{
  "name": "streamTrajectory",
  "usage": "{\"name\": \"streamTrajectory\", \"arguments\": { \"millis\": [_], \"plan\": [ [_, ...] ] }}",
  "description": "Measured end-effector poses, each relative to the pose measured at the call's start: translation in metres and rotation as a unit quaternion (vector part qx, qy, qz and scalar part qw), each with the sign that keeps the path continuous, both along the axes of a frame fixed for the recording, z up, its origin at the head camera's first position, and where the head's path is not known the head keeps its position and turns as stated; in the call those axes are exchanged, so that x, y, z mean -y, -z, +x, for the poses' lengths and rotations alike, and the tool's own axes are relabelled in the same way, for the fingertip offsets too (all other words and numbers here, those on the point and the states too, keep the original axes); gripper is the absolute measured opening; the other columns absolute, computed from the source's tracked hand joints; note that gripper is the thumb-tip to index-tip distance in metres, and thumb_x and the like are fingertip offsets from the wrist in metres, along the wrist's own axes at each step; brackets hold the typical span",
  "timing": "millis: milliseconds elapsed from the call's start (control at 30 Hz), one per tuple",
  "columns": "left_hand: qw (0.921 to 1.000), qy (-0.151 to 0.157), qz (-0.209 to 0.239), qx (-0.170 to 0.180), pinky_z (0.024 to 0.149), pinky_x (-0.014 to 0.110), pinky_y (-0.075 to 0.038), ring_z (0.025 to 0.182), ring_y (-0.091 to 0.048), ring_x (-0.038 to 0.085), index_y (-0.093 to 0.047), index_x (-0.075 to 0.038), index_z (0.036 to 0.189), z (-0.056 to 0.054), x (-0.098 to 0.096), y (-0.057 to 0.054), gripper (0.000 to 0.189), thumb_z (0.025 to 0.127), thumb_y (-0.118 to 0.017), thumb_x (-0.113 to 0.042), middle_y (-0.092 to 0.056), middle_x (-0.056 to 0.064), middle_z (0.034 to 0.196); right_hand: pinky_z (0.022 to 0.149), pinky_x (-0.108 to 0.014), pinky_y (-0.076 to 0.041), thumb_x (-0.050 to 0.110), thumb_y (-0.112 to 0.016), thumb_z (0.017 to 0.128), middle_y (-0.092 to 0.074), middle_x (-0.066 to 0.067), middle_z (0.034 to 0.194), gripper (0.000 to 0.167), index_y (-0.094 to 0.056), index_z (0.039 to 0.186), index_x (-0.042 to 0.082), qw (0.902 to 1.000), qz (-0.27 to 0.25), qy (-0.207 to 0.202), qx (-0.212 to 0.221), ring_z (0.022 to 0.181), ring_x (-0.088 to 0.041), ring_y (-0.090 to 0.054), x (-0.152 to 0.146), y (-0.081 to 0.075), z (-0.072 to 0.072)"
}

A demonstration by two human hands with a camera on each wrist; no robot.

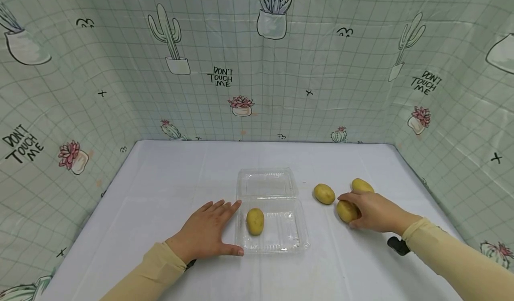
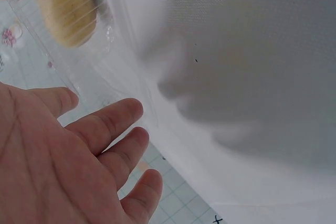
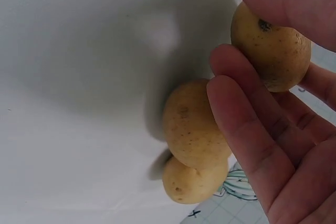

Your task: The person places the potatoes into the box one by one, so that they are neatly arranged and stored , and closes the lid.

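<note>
On the right side of the table, my right hand (image 1: 375, 209) holds a potato (image 1: 346, 211) between thumb and fingers. In the right wrist view that potato (image 3: 270, 59) has a dark spot near the thumb. A second loose potato (image 1: 324, 194) lies to its left, and a third potato (image 1: 361, 185) sits behind the hand, partly covered by it. My left hand (image 1: 206, 232) is spread at the left side of an open clear plastic clamshell box (image 1: 283, 236), its index finger and thumb at the edge. One potato (image 1: 255, 222) rests in the box's near half, towards the left.
The box's lid (image 1: 267, 182) lies folded back, away from me. A white cloth (image 1: 176, 171) covers the table. Behind it and at both sides hangs a gridded curtain (image 1: 281, 77) with cactus prints. A black object (image 1: 398, 246) shows under my right wrist.
</note>
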State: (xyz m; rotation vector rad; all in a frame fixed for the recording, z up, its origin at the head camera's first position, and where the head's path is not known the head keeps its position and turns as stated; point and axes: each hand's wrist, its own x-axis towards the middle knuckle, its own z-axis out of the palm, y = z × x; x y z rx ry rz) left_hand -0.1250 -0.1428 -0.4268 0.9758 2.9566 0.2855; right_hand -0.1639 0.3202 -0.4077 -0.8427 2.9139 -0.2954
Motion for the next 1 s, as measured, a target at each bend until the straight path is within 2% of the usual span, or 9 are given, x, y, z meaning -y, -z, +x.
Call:
{"name": "streamTrajectory", "arguments": {
  "millis": [233,400,533,1000],
  "plan": [
    [1.0,-0.001,-0.002,-0.004,0.113,0.051,-0.03,0.137,-0.043,0.034,-0.035,-0.013,0.156,0.0,0.0,0.0,0.113,0.074,-0.053,-0.087,-0.051,0.015,0.145,0.07,-0.029,-0.05,0.017,-0.089,0.072,-0.058,0.006,0.105,0.064,-0.062,0.129,0.008,0.9998,-0.009,-0.011,-0.015,0.082,-0.011,-0.053,0.004,-0.007,-0.004],
    [1.0,0.0,-0.003,-0.007,0.113,0.051,-0.031,0.137,-0.043,0.034,-0.035,-0.013,0.156,0.0,0.0,0.0,0.114,0.073,-0.048,-0.091,-0.051,0.015,0.145,0.065,-0.025,-0.049,0.016,-0.088,0.073,-0.058,0.003,0.106,0.062,-0.062,0.129,0.007,0.9992,-0.028,-0.012,-0.026,0.079,-0.011,-0.053,0.009,-0.015,-0.005],
    [1.0,0.001,-0.001,-0.007,0.113,0.052,-0.031,0.137,-0.043,0.035,-0.035,-0.013,0.156,0.0,0.0,0.0,0.114,0.073,-0.047,-0.091,-0.052,0.016,0.144,0.064,-0.024,-0.05,0.014,-0.087,0.074,-0.06,-0.001,0.109,0.06,-0.063,0.128,0.006,0.9984,-0.04,-0.02,-0.034,0.075,-0.009,-0.054,0.012,-0.021,-0.007],
    [1.0,0.0,0.003,-0.004,0.113,0.052,-0.031,0.136,-0.044,0.035,-0.036,-0.013,0.156,0.001,0.0,-0.002,0.113,0.073,-0.05,-0.089,-0.052,0.016,0.144,0.063,-0.024,-0.049,0.012,-0.087,0.075,-0.063,0.003,0.104,0.06,-0.062,0.129,0.006,0.9959,-0.066,-0.046,-0.042,0.072,-0.009,-0.056,0.032,-0.039,-0.015]
  ]
}}
